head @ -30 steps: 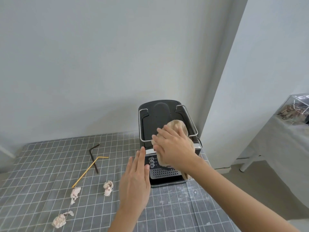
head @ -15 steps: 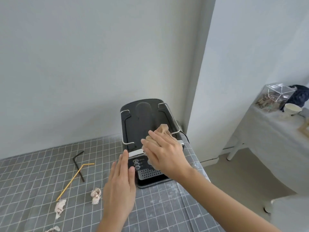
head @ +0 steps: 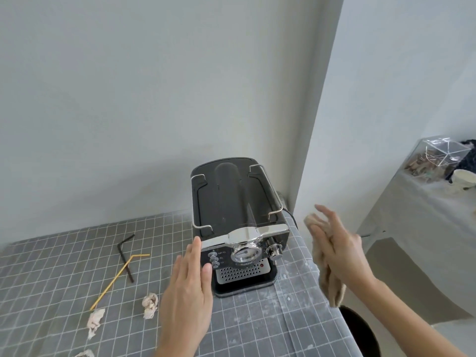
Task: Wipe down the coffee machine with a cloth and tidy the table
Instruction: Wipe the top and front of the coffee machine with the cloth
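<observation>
Table [head: 296, 313], grid-patterned, carries the coffee machine [head: 238, 222] at its far right corner against the wall, long axis running away from the person, control face toward them. Left hand [head: 189, 287] lies at the machine's near-left front corner, fingers straight and together, apparently touching the casing. Right hand [head: 340, 248] hangs off the machine's right side, apart from it, fingers loosely spread with the cloth [head: 327, 269] draped under the palm; the hold looks slack rather than pinched. Machine lies left of the cloth, so the right flank is the nearest unwiped face by my judgement. Two bent straws [head: 126, 256] and crumpled paper scraps [head: 150, 304] lie on the mat left of the machine.
</observation>
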Motion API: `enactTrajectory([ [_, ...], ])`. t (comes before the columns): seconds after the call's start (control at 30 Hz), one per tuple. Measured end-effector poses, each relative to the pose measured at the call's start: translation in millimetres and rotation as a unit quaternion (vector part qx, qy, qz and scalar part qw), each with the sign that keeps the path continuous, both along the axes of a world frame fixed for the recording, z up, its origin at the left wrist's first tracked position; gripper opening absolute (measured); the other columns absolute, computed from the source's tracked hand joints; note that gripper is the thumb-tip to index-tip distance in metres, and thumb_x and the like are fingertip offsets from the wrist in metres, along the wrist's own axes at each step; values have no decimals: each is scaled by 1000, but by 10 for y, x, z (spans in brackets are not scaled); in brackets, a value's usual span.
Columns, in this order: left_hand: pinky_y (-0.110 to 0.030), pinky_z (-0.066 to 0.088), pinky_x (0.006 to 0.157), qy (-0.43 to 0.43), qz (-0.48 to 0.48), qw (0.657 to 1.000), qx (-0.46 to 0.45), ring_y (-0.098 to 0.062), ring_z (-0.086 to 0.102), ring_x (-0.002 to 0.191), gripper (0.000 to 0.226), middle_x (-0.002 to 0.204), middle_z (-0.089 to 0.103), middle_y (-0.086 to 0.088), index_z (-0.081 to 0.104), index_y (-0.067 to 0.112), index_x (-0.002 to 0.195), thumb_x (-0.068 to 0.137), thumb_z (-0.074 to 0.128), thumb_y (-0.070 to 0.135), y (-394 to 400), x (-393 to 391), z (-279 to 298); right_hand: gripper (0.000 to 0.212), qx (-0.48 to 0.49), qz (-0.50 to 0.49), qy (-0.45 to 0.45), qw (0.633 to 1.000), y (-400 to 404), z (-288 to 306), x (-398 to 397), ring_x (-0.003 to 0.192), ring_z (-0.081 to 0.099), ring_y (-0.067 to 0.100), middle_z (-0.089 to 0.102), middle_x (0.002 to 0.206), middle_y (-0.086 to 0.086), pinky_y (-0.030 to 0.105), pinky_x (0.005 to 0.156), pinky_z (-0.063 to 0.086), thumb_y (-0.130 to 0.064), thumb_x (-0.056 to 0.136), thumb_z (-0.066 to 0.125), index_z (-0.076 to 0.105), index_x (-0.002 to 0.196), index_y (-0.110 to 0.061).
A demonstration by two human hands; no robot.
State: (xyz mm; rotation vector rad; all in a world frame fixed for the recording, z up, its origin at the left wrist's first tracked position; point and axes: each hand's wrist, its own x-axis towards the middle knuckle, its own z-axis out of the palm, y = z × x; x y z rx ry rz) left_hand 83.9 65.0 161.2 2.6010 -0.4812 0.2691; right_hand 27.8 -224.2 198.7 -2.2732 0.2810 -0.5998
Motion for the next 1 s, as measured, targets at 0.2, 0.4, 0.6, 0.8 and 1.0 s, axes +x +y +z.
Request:
enactTrajectory([
  [0.2, -26, 55, 82, 3, 10, 1000, -6, -14, 36, 138, 54, 153, 32, 8, 4, 37, 150, 99, 19, 47, -124, 98, 29, 9, -15, 13, -157, 987, 517, 924, 741, 61, 63, 6, 63, 59, -8, 6, 55, 44, -15, 95, 62, 57, 97, -8],
  [0.4, -34, 55, 87, 39, 45, 998, 23, -18, 35, 139, 54, 152, 33, 7, 2, 39, 149, 97, 13, 50, 49, -61, -10, 31, -233, 188, 167, 939, 1263, 397, 1604, 138, 30, 33, 49, 145, 6, 64, 109, 27, -34, 98, 43, 68, 112, -22],
  [0.6, -38, 45, 103, 82, 42, 995, 49, -20, 17, 146, 65, 155, -5, 12, 4, 33, 151, 92, -5, 59, -19, 59, -99, 34, -252, 173, 71, 950, 1052, 236, 1249, 115, 46, 20, 62, 105, -7, 50, 88, 48, -32, 93, 37, 68, 89, -21],
  [0.8, -37, 37, 110, 53, 55, 997, 19, -20, 22, 145, 64, 160, 1, 2, -7, 27, 150, 94, 2, 58, -50, -23, -117, 24, -161, 211, -85, 960, 1074, 128, 651, 92, 58, 15, 65, 88, -1, 36, 90, 49, -7, 90, 52, 66, 71, -8],
  [1.0, -46, 40, 106, 4, 26, 998, 59, -25, 20, 145, 62, 160, 10, -3, 9, 21, 152, 99, 20, 50, -213, -44, -26, 21, 2, 87, -103, 991, 794, 645, 707, 90, 66, -2, 70, 80, -8, 4, 85, 44, -3, 93, 55, 73, 83, -8],
])
